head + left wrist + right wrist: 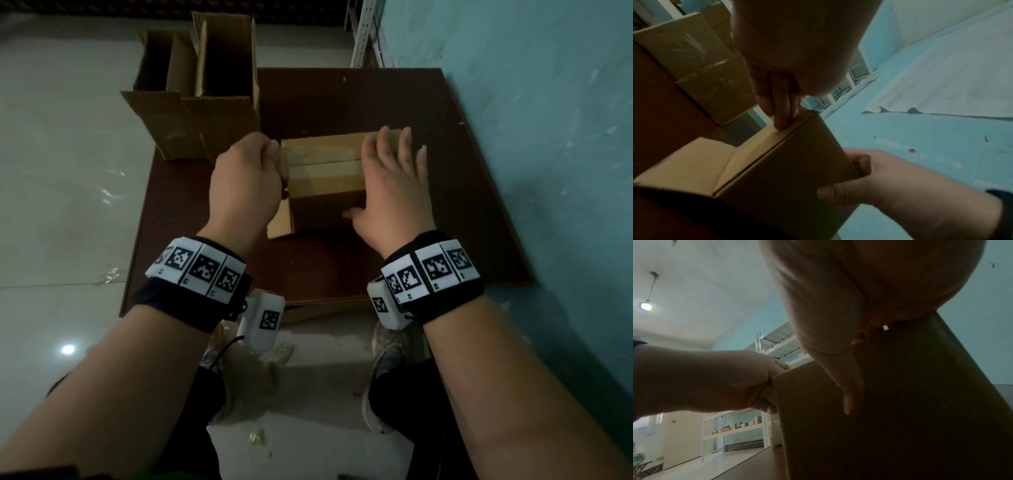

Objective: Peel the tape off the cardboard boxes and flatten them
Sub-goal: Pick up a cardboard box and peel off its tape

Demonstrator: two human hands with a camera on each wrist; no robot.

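A small cardboard box (325, 192) stands in the middle of a dark brown board (342, 99). Clear tape (308, 154) runs shiny along its top seam. My left hand (246, 174) is at the box's left end, its fingers curled, and pinches the tape end at the top left edge. In the left wrist view its fingertips (781, 120) sit on that edge of the box (787, 170). My right hand (394, 185) lies flat on the right part of the top, fingers straight. Its thumb (851, 394) runs down the near face of the box (900, 402).
Two larger boxes (198, 89) with open flaps stand at the board's back left corner. A teal wall (548, 171) runs close along the right. White metal shelving (366, 34) is behind. Tape scraps (109, 274) lie on the pale tiled floor, and my shoes (390, 359) are below.
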